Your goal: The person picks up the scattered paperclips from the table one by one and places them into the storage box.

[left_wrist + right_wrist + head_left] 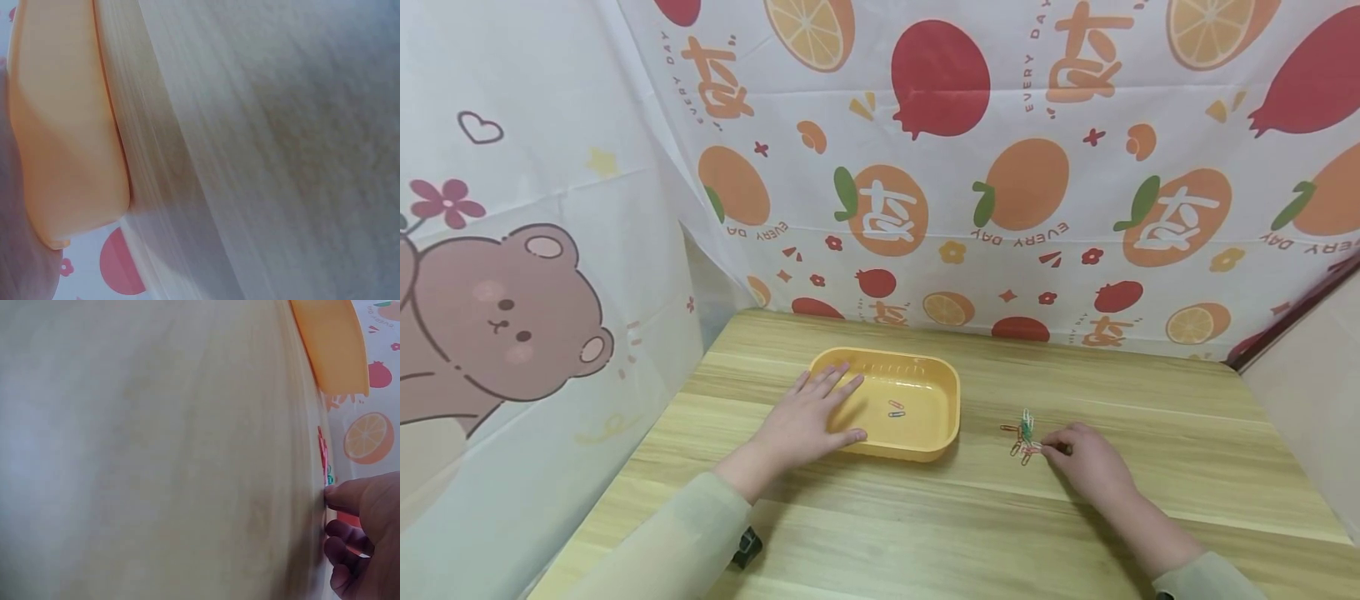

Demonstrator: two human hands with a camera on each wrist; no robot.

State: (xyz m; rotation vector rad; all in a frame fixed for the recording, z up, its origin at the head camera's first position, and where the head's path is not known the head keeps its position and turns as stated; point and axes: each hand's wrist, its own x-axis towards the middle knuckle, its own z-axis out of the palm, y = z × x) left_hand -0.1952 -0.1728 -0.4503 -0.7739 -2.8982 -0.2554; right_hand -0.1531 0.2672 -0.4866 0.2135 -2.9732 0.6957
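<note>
My left hand (801, 417) lies with spread fingers over the left side of a yellow plastic tray (951, 400), its thumb by the front rim. Inside the tray are a pink paper clip (897, 404) and a dark blue paper clip (897, 414). To the right of the tray, a small heap of paper clips (1027, 429) in green, white, brown and pink lies on the table. My right hand (1093, 467) pinches a pink paper clip (1034, 448) at the heap's near right edge between thumb and forefinger. In the right wrist view its other fingers (347, 537) are curled.
The wood-grain table (880, 525) ends at a hanging fruit-print cloth (940, 192) behind the tray. A bear-print cloth (535, 317) hangs on the left. A small black object (747, 548) shows beside the left sleeve.
</note>
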